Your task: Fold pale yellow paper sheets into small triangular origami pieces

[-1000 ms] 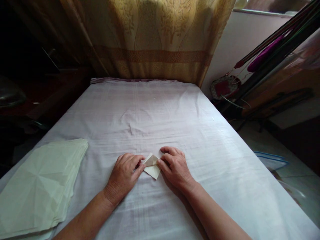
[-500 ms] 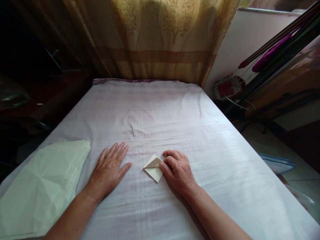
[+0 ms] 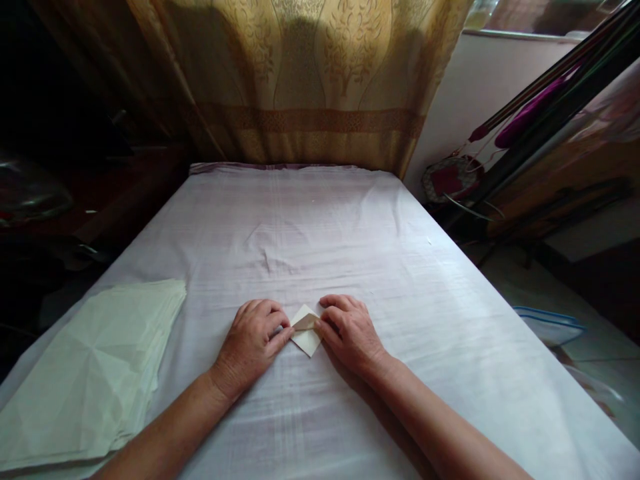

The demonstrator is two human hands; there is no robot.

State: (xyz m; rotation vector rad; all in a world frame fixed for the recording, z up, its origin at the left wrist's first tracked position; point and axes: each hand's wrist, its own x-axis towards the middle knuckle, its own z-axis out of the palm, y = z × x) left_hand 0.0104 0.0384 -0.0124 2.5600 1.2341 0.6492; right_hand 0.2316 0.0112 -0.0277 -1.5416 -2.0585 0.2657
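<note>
A small folded piece of cream paper (image 3: 309,342) lies on the cloth-covered surface, turned like a diamond, with a crease across its middle. My left hand (image 3: 259,332) has its thumb and fingers pinched at the paper's left corner. At the opposite corner my right hand (image 3: 349,331) pinches the paper between thumb and curled fingers. The upper and lower corners show between the hands; both side corners are partly covered by fingertips.
A stack of pale creased paper sheets (image 3: 85,373) lies at the left. The pale cloth (image 3: 320,213) has wrinkles ahead of my hands. A gold patterned curtain (image 3: 310,73) hangs at the far end. Dark poles and a round bag (image 3: 450,180) stand off the right edge.
My left hand has moved right from lying flat on the cloth and now grips the paper's left corner. The right hand stays at the right corner.
</note>
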